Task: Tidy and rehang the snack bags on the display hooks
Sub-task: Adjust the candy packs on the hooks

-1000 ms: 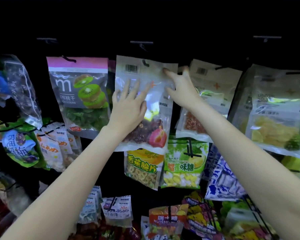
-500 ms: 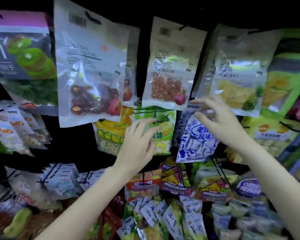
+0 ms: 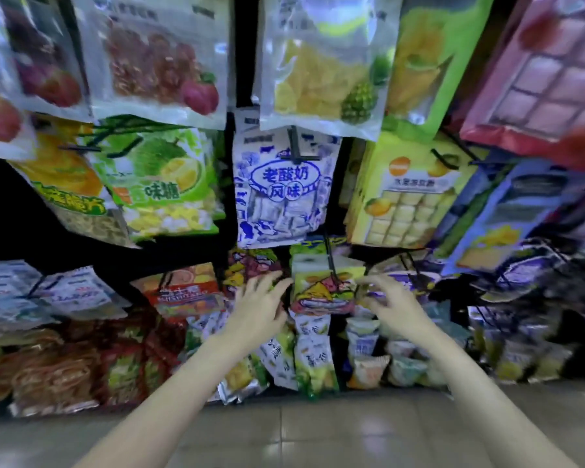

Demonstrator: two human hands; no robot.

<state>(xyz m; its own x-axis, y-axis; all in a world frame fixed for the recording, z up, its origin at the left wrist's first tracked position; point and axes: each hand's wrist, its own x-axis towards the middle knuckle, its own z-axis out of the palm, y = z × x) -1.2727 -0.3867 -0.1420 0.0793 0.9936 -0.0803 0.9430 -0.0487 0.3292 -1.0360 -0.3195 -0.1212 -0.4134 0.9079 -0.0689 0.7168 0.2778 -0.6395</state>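
Both hands low at the rack's bottom rows, either side of a small yellow-and-red snack bag (image 3: 323,292) hanging on a black display hook (image 3: 331,265). Left hand (image 3: 260,309): fingers (image 3: 267,282) loosely spread, tips just beside the bag's left edge, possibly touching; motion blur leaves that uncertain. Right hand (image 3: 394,305): fingers (image 3: 374,282) curved and parted, near the bag's right edge, holding nothing visible. Directly above the fingertips hangs the blue-and-white yoghurt-flavour bag (image 3: 279,190); below the palms, small pillow packs (image 3: 313,359) crowd together. Judgement: the bag is light, soft, crinkly film, likely slick; it will swing on its hook. Best held by the flat top seal beside the hang hole, both edges steadied, not the puffed middle.
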